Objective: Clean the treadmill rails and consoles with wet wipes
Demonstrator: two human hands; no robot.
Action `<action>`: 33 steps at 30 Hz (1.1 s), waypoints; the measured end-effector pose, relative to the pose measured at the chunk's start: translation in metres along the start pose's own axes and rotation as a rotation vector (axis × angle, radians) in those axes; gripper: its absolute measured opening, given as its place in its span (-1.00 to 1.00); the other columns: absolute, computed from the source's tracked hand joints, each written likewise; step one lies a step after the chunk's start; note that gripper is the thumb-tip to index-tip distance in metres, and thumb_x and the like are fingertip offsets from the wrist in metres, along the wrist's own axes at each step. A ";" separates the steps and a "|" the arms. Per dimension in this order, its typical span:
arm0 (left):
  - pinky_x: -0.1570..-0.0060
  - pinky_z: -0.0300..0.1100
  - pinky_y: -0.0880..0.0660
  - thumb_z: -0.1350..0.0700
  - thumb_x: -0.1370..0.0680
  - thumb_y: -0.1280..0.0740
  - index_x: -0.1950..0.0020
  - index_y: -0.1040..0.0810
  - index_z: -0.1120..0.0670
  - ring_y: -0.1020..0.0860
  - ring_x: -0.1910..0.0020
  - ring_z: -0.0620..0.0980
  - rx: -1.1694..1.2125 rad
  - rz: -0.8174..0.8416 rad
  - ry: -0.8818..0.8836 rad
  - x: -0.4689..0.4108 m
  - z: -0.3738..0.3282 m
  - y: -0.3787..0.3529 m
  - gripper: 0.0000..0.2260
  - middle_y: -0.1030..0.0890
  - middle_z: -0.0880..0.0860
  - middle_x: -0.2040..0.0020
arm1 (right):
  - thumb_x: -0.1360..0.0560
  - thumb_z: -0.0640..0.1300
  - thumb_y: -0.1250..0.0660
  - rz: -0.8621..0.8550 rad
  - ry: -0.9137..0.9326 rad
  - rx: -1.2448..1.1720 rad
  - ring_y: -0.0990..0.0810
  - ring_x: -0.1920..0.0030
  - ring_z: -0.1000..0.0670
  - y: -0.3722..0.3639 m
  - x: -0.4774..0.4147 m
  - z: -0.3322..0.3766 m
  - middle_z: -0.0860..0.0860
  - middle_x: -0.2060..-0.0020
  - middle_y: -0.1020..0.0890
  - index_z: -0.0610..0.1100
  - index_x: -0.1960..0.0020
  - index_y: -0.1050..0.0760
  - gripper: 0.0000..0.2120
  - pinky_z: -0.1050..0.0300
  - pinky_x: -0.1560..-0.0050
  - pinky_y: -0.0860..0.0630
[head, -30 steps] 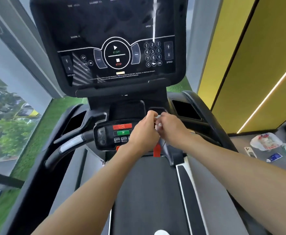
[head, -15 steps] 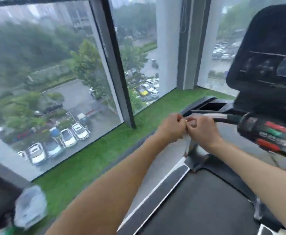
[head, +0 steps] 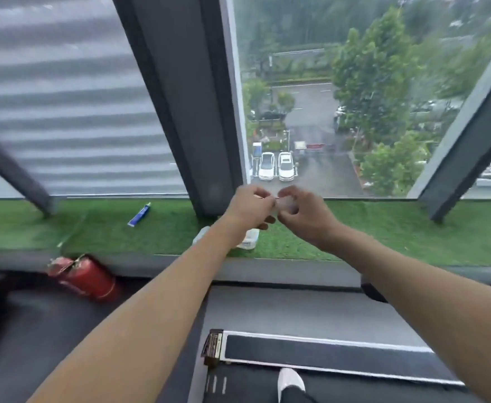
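Both my hands are held out in front of me over the green turf ledge (head: 398,228), almost touching. My left hand (head: 251,207) and my right hand (head: 302,212) pinch a small crumpled white wet wipe (head: 285,203) between them. Under my left wrist, a white wipes pack (head: 248,238) lies on the turf, partly hidden. At the bottom is the treadmill's side rail (head: 325,354), black with a white edge, and my white shoe (head: 290,379) on the deck. No console is in view.
A red fire extinguisher (head: 84,276) lies on the floor at the left below the ledge. A blue and white tube (head: 139,215) rests on the turf. A dark window pillar (head: 186,106) rises ahead, with slanted frames on both sides.
My view has swung left from the console and handrail to the window ledge. My hands stayed together, still working the wipe, and now hang over the turf.
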State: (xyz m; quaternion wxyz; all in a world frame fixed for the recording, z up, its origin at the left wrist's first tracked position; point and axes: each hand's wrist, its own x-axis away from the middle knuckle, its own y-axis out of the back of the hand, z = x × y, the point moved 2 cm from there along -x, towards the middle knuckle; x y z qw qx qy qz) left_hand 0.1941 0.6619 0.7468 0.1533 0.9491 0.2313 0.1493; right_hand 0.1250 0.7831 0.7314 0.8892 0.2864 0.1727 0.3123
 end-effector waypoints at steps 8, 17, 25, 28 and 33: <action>0.39 -0.19 -0.51 0.22 -0.60 -0.32 0.00 -0.53 0.18 -0.59 0.34 0.01 -0.020 -0.143 0.100 -0.083 0.091 0.124 -0.96 -0.63 0.19 0.17 | -0.50 -0.17 -0.34 0.187 -0.025 -0.023 -0.53 0.27 -0.01 -0.150 -0.112 0.015 -0.07 0.21 -0.63 -0.15 0.04 -0.54 -0.92 0.08 0.23 -0.48; 0.38 -0.22 -0.48 0.15 -0.63 -0.24 -0.07 -0.54 0.12 -0.60 0.27 0.00 -0.085 0.031 0.332 -0.228 0.183 0.162 -0.89 -0.61 0.12 0.02 | -0.48 -0.17 -0.35 0.184 -0.393 -0.175 -0.45 0.31 0.04 -0.262 -0.214 -0.053 -0.02 0.30 -0.55 -0.20 0.07 -0.54 -0.91 0.19 0.32 -0.35; 0.30 -0.14 -0.47 0.22 -0.61 -0.17 -0.05 -0.54 0.13 -0.58 0.27 0.00 -0.169 0.179 0.343 -0.352 0.267 0.155 -0.84 -0.56 0.09 0.13 | -0.48 -0.12 -0.35 -0.086 -0.747 -0.301 -0.50 0.26 -0.05 -0.345 -0.274 -0.157 -0.02 0.28 -0.54 -0.18 0.09 -0.51 -0.88 0.11 0.28 -0.41; 0.30 -0.17 -0.49 0.23 -0.62 -0.14 -0.01 -0.54 0.09 -0.60 0.22 0.02 -0.213 0.243 0.265 -0.409 0.306 0.148 -0.81 -0.59 0.10 0.11 | -0.50 0.03 -0.37 -0.232 -0.827 -0.260 -0.60 0.00 -0.15 -0.375 -0.316 -0.208 -0.13 -0.01 -0.62 -0.20 -0.17 -0.50 -0.63 0.02 0.03 -0.53; 0.35 -0.23 -0.49 0.26 -0.62 -0.12 -0.02 -0.54 0.11 -0.59 0.27 -0.01 -0.168 0.349 0.146 -0.502 0.428 0.127 -0.79 -0.61 0.12 0.12 | -0.57 -0.06 -0.25 -0.362 -0.978 -0.010 -0.49 0.02 -0.14 -0.477 -0.341 -0.305 -0.12 0.01 -0.53 -0.16 -0.18 -0.46 -0.76 0.09 0.10 -0.36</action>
